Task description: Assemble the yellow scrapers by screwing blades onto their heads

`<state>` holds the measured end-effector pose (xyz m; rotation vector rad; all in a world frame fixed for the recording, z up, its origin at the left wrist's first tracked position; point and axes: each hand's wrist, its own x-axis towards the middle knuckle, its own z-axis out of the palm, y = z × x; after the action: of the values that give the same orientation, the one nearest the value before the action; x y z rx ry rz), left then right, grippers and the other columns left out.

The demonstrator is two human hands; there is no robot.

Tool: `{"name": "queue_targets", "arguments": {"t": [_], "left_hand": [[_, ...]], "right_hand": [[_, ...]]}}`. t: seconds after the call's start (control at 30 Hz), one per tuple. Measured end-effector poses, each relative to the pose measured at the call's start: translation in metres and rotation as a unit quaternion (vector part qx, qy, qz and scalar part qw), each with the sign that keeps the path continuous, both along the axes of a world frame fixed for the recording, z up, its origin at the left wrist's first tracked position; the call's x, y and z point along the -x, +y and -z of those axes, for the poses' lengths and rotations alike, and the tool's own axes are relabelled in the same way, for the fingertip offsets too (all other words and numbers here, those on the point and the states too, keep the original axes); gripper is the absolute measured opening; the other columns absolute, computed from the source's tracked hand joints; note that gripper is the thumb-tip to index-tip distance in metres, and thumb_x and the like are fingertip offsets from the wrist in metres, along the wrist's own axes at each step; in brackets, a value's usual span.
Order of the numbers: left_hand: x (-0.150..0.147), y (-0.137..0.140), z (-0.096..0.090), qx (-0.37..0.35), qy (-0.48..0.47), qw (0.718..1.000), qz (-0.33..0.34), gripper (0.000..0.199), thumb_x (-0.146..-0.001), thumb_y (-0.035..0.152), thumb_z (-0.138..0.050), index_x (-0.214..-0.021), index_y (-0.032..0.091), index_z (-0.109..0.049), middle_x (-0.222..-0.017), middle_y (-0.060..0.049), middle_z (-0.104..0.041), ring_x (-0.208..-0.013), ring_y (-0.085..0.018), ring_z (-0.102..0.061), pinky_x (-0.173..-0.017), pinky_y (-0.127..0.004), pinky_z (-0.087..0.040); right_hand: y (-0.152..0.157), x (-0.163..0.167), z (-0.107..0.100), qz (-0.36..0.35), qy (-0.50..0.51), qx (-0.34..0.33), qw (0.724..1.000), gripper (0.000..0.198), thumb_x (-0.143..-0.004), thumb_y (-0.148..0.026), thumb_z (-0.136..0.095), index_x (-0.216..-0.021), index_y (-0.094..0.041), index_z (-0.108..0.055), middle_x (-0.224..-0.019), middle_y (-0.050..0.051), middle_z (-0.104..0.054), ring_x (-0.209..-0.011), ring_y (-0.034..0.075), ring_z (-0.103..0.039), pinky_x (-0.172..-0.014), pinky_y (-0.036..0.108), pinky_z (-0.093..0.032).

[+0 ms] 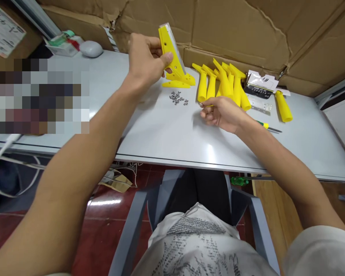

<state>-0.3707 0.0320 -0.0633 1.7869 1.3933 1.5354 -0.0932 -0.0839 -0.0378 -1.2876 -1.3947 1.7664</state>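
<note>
My left hand (149, 57) is closed around a flat yellow plastic scraper head (169, 44) with small holes and a metal blade (176, 50) along one edge. It is raised over the table, tilted. Below it lie more flat yellow plates (176, 84). My right hand (218, 113) pinches a small silver screw (201, 104) between thumb and forefinger, just above the tabletop. A loose pile of small screws (176, 97) sits between my hands. Behind my right hand, several yellow handles (225, 84) lean together in a group.
A single yellow handle (283, 107) lies to the right. Near my right forearm is a screwdriver (271, 128); behind it are an opened box (260, 84) and a clear pack of blades (257, 104). A computer mouse (91, 49) and a small tray (63, 46) stand back left. Cardboard (218, 30) lines the back.
</note>
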Motion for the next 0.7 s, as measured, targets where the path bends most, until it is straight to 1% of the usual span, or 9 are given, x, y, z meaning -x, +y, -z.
{"name": "queue_targets", "arguments": {"t": [0.03,0.1,0.2,0.23,0.3,0.4,0.5,0.6,0.7], "left_hand": [[-0.001,-0.002,0.000,-0.002,0.000,1.000,0.009,0.078,-0.066,0.102,-0.098,-0.086,0.029,-0.079,-0.085,-0.001,-0.084,-0.073,-0.022,-0.074,-0.056,-0.046,-0.048],[-0.006,-0.007,0.001,-0.010,0.001,1.000,0.029,0.069,-0.073,0.094,-0.100,-0.088,0.030,-0.081,-0.087,-0.002,-0.085,-0.074,-0.024,-0.074,-0.059,-0.048,-0.052],[-0.018,-0.021,0.001,-0.021,0.005,0.998,0.058,0.054,-0.080,0.083,-0.103,-0.088,0.032,-0.086,-0.090,-0.001,-0.088,-0.071,-0.024,-0.074,-0.060,-0.050,-0.057],[-0.023,-0.027,0.000,-0.024,0.003,0.998,0.066,0.049,-0.081,0.080,-0.103,-0.087,0.034,-0.087,-0.091,0.000,-0.089,-0.070,-0.023,-0.074,-0.060,-0.050,-0.059],[-0.034,-0.039,-0.004,-0.026,-0.005,0.996,0.082,0.040,-0.080,0.075,-0.104,-0.086,0.038,-0.090,-0.093,0.003,-0.092,-0.068,-0.024,-0.075,-0.061,-0.052,-0.061],[-0.048,-0.055,-0.009,-0.027,0.007,0.994,0.109,0.029,-0.082,0.067,-0.104,-0.088,0.041,-0.093,-0.096,0.003,-0.093,-0.069,-0.027,-0.078,-0.058,-0.052,-0.058],[-0.056,-0.063,-0.011,-0.031,0.024,0.992,0.120,0.019,-0.084,0.059,-0.100,-0.091,0.042,-0.095,-0.095,0.003,-0.093,-0.070,-0.029,-0.079,-0.053,-0.049,-0.050],[-0.059,-0.064,-0.009,-0.028,0.021,0.992,0.122,0.013,-0.082,0.054,-0.097,-0.090,0.043,-0.096,-0.092,0.003,-0.091,-0.070,-0.030,-0.080,-0.052,-0.048,-0.048],[-0.060,-0.066,-0.009,-0.027,0.016,0.991,0.134,0.014,-0.081,0.051,-0.097,-0.089,0.041,-0.096,-0.090,0.001,-0.090,-0.071,-0.030,-0.081,-0.054,-0.049,-0.054]], "right_hand": [[-0.004,-0.007,-0.002,0.006,0.008,0.041,0.999,0.022,-0.108,-0.027,-0.071,-0.089,-0.023,-0.060,-0.074,0.003,-0.065,-0.061,0.013,-0.039,-0.057,0.025,-0.036],[-0.009,-0.017,-0.004,0.003,-0.008,0.068,0.998,0.026,-0.112,-0.033,-0.069,-0.089,-0.022,-0.063,-0.072,0.005,-0.067,-0.059,0.013,-0.039,-0.054,0.025,-0.034],[-0.013,-0.029,-0.001,-0.012,-0.047,-0.005,0.999,0.034,-0.118,-0.030,-0.063,-0.087,-0.020,-0.069,-0.078,0.009,-0.072,-0.063,0.014,-0.049,-0.057,0.028,-0.040],[-0.014,-0.034,0.001,-0.013,-0.060,-0.042,0.997,0.032,-0.117,-0.023,-0.062,-0.087,-0.020,-0.071,-0.081,0.009,-0.074,-0.067,0.015,-0.054,-0.062,0.028,-0.045],[-0.013,-0.044,0.006,-0.021,-0.084,-0.112,0.990,0.024,-0.107,-0.005,-0.063,-0.091,-0.020,-0.073,-0.091,0.008,-0.078,-0.080,0.017,-0.068,-0.074,0.028,-0.057],[-0.013,-0.060,0.013,-0.063,-0.087,-0.184,0.977,0.037,-0.091,0.008,-0.062,-0.105,-0.023,-0.078,-0.115,0.007,-0.088,-0.111,0.021,-0.085,-0.108,0.036,-0.071],[-0.015,-0.072,0.018,-0.085,-0.053,-0.210,0.973,0.036,-0.093,0.001,-0.069,-0.115,-0.026,-0.082,-0.136,0.007,-0.091,-0.133,0.026,-0.088,-0.135,0.048,-0.069],[-0.017,-0.076,0.019,-0.074,-0.028,-0.221,0.972,0.026,-0.097,-0.010,-0.079,-0.114,-0.028,-0.086,-0.139,0.007,-0.092,-0.140,0.032,-0.089,-0.144,0.059,-0.065],[-0.018,-0.080,0.011,-0.051,-0.018,-0.238,0.970,0.021,-0.099,-0.014,-0.084,-0.109,-0.031,-0.089,-0.138,0.006,-0.094,-0.144,0.033,-0.088,-0.146,0.058,-0.064]]}}
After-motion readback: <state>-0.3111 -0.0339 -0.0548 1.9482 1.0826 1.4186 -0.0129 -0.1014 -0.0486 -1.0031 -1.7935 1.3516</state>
